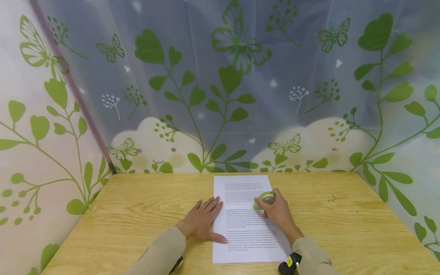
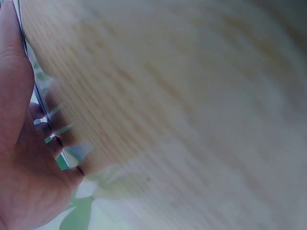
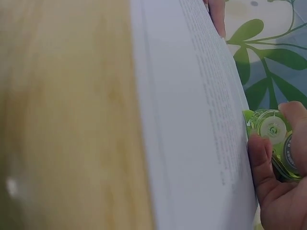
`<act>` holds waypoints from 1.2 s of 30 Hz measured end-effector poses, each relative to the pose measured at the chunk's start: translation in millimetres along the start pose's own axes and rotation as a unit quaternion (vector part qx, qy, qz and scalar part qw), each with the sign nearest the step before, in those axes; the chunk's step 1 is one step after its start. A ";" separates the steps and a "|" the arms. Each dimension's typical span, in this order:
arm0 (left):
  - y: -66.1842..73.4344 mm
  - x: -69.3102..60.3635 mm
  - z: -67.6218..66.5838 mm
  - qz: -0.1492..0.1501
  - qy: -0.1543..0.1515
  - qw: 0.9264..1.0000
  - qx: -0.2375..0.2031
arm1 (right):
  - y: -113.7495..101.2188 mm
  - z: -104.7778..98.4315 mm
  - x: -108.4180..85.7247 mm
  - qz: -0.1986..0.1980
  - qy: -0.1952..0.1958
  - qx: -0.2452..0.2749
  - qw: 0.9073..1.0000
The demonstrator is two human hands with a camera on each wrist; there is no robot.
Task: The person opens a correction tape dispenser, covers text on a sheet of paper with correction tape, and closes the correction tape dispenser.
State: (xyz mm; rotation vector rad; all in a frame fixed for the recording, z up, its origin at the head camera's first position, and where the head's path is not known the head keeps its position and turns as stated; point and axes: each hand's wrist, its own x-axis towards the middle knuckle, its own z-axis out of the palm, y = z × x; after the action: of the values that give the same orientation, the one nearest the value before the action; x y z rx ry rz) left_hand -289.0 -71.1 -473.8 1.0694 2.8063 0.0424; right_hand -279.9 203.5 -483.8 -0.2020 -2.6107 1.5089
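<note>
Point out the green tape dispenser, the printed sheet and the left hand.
Green tape dispenser [image 3: 274, 130], right wrist view: on its pale round reel.
Printed sheet [image 1: 249, 219], head view: on its middle, within the text.
Left hand [image 1: 203, 221], head view: on the back of the hand.

Printed curtains [image 1: 275, 103] around a wooden table [image 1: 343, 233] suggest a booth.

No words can be read. Printed lines [image 1: 251, 240] on the sheet of paper [image 1: 249, 224] are too small to make out; toward one o'clock from its middle, the correction tape's [image 3: 272, 127] round label [image 3: 289, 151] is blurred.
</note>
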 end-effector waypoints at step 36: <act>0.2 -0.5 -1.5 0.006 0.003 1.000 0.001 | 11.4 -28.1 -1.7 0.004 0.014 -0.037 0.999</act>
State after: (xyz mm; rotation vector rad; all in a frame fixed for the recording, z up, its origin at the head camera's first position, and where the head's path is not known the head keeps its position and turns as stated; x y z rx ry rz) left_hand -288.7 -71.3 -472.3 1.0887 2.8063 0.0456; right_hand -272.9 232.8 -479.8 -0.2394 -2.6474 1.4034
